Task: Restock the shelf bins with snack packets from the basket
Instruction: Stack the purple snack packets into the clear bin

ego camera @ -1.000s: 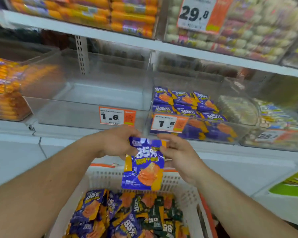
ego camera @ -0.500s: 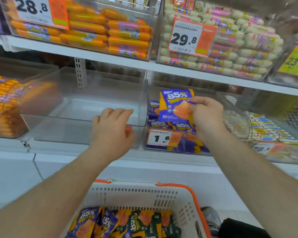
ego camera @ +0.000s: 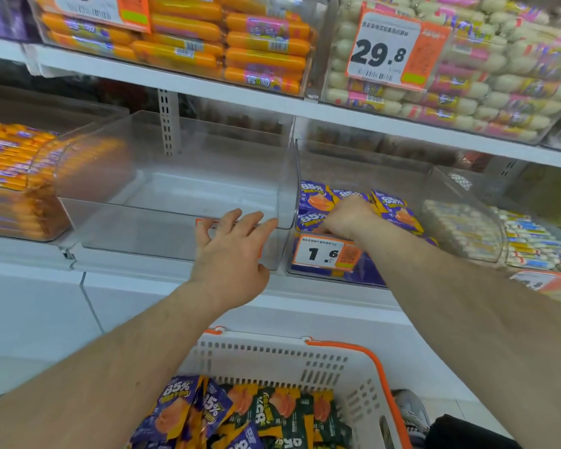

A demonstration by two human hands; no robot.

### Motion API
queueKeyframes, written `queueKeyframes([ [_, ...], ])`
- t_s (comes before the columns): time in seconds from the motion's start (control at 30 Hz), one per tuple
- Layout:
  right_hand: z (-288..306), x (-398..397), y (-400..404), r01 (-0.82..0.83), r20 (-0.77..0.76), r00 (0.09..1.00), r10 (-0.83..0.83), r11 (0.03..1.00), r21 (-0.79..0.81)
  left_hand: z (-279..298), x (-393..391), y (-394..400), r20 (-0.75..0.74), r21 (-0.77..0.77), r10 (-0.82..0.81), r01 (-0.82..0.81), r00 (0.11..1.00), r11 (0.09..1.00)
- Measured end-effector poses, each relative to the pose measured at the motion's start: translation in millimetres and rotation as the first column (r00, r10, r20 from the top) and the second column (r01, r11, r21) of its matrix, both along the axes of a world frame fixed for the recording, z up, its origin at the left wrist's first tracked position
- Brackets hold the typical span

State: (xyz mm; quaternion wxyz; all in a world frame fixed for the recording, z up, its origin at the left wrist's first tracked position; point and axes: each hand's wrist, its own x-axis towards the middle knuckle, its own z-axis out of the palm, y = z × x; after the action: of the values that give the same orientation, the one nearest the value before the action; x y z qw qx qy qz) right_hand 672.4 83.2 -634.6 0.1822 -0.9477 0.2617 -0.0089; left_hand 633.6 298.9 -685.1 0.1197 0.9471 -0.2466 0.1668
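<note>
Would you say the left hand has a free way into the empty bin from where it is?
Probably yes: the left hand rests at the empty bin's low front wall, the top is open, and nothing shows inside.

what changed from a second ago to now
The right hand carried the purple packet, first held by both hands above the basket, up into the purple-packet bin. The left hand let go and now reaches the empty clear bin's front edge. Both bins stayed put.

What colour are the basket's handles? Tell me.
Orange, on a white basket; the handle shows plainly in the head view, the only one.
</note>
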Motion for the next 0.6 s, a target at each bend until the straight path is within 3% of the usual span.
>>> queueKeyframes([
  [0.2, 5, -4, 1, -0.015, -0.062, 0.998, 0.015, 1.000, -0.002, -3, 1, -1, 0.034, -0.044, -0.010, 0.012, 0.999, 0.999],
  [0.33, 6, -10, 6, 0.019, -0.083, 0.996, -0.020, 1.000, -0.014, -10, 3, 2, 0.282, -0.189, -0.065, 0.122, 0.957, 0.974],
  [0.4, 2, -10, 5, 0.043, 0.064, 0.997, -0.039, 0.997, -0.064, -12, 5, 7, 0.347, -0.216, -0.130, 0.214, 0.929, 0.953],
  [0.43, -2, -11, 4, 0.061, 0.263, 0.965, -0.023, 0.989, -0.135, -11, 3, 10, 0.342, -0.210, -0.178, 0.259, 0.923, 0.943],
  [0.47, -7, -17, 6, 0.065, 0.533, 0.844, 0.055, 0.977, -0.204, -11, 1, 15, 0.287, -0.192, -0.224, 0.285, 0.932, 0.939],
  [0.5, -15, -27, 11, 0.041, 0.754, 0.633, 0.177, 0.964, -0.261, -11, -2, 22, 0.151, -0.158, -0.255, 0.278, 0.955, 0.947],
  [0.53, -27, -42, 24, 0.009, 0.863, 0.436, 0.254, 0.958, -0.286, -14, -4, 29, -0.032, -0.101, -0.253, 0.249, 0.967, 0.963],
  [0.57, -45, -57, 38, -0.042, 0.901, 0.335, 0.274, 0.960, -0.276, -18, -4, 37, -0.199, -0.017, -0.216, 0.217, 0.956, 0.976],
  [0.6, -70, -73, 55, -0.112, 0.907, 0.337, 0.251, 0.968, -0.226, -23, -4, 46, -0.336, 0.090, -0.161, 0.202, 0.928, 0.975],
])
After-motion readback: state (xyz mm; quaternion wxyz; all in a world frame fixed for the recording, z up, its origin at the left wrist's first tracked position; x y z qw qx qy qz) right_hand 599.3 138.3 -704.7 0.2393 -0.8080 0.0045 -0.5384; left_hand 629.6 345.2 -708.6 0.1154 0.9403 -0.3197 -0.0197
